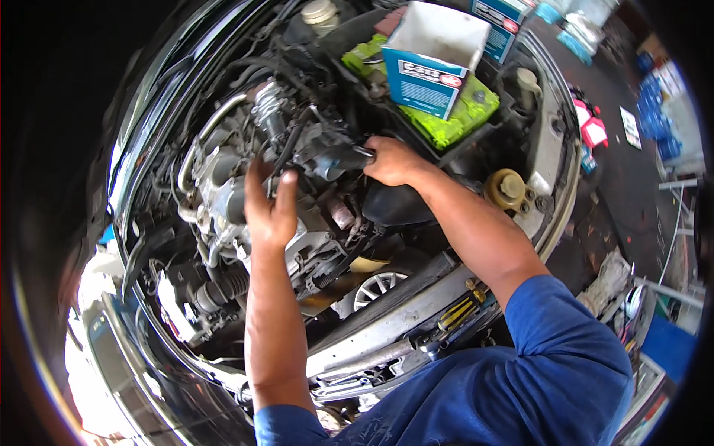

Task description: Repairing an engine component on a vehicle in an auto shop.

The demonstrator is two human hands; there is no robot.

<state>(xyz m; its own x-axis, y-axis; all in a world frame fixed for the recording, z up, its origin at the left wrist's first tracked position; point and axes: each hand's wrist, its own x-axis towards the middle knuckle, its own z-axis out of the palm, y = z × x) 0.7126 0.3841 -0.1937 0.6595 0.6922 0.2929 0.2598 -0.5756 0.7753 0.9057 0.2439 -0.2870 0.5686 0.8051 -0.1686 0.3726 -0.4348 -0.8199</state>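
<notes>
My left hand (271, 212) is over the middle of the engine (223, 175), with its fingers and thumb apart and nothing visible between them. Its fingertips are close to dark hoses and a silver ribbed metal part (269, 111). To the right, my right hand (393, 160) is closed around a short dark bar with a shiny rounded end (364, 154); its exact kind is unclear. That bar lies against a dark engine part (327, 157) with a greyish-blue round section. The fingers of my right hand are partly hidden.
An open blue-and-white box (428, 88) stands on bright green wrapping (465, 111) at the far right of the engine bay. A yellowed reservoir cap (509, 187) is beside my right forearm. Yellow-handled tools (460, 312) lie on the near front panel (364, 353).
</notes>
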